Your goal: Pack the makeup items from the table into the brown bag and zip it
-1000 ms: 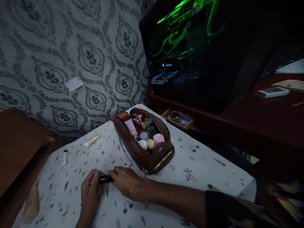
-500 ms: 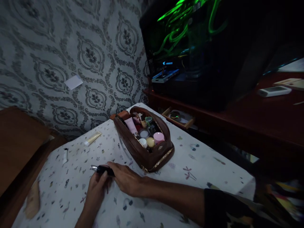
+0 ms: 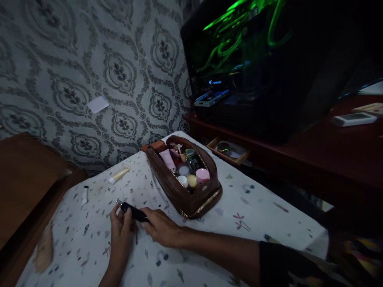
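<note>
A slim black bottle with a shiny silvery top is held up between both hands, over the patterned cloth. My right hand grips its lower end. My left hand has its fingers closed about the other end, by the silvery top. Just beyond my hands stands a brown cosmetic bag, unzipped. Inside it lie a pink tube, a pink-lidded jar, a yellow-lidded jar, a white-lidded jar and other small cosmetics.
On the cloth-covered table a yellowish tube, a small white tube and a beige tube-like item lie to the left. Behind the bag are an open small drawer, a dark desk and a large monitor.
My left fingers have shifted up to the bottle's silvery top. More of the black body now shows between my hands. The view has turned slightly; the bag has not moved on the table.
</note>
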### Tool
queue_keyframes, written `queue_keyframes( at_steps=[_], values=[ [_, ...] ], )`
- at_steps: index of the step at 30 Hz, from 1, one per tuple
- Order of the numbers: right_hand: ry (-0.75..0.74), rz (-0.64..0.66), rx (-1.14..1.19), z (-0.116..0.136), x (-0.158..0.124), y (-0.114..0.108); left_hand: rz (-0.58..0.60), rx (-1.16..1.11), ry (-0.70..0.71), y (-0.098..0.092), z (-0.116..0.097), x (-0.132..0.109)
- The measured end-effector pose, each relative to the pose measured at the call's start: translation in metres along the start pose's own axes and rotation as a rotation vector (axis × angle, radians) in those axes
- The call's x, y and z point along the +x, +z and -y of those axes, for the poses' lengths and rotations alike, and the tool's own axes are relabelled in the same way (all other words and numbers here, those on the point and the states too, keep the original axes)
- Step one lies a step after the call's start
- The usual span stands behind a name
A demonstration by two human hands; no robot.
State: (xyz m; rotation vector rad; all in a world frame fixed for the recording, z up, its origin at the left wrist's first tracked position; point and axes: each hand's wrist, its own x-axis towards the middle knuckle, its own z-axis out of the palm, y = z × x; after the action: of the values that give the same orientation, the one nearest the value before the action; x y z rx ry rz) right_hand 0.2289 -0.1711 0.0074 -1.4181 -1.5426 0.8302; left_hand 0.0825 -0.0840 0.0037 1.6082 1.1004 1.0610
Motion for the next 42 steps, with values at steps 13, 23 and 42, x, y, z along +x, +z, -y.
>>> queue_keyframes(
  at_steps=[13, 23, 42],
  values=[
    [0.182, -0.022, 0.555, -0.004, 0.015, 0.005, 0.106, 0.866, 0.709, -0.015, 0.008, 0.007],
    [0.106, -0.084, 0.684, 0.004, 0.016, -0.003, 0.173, 1.206, 1.414, -0.021, -0.033, 0.039],
    [0.126, -0.468, 0.543, 0.031, 0.005, -0.016, 0.217, 1.141, 1.406, 0.0, -0.081, 0.069]
  ],
)
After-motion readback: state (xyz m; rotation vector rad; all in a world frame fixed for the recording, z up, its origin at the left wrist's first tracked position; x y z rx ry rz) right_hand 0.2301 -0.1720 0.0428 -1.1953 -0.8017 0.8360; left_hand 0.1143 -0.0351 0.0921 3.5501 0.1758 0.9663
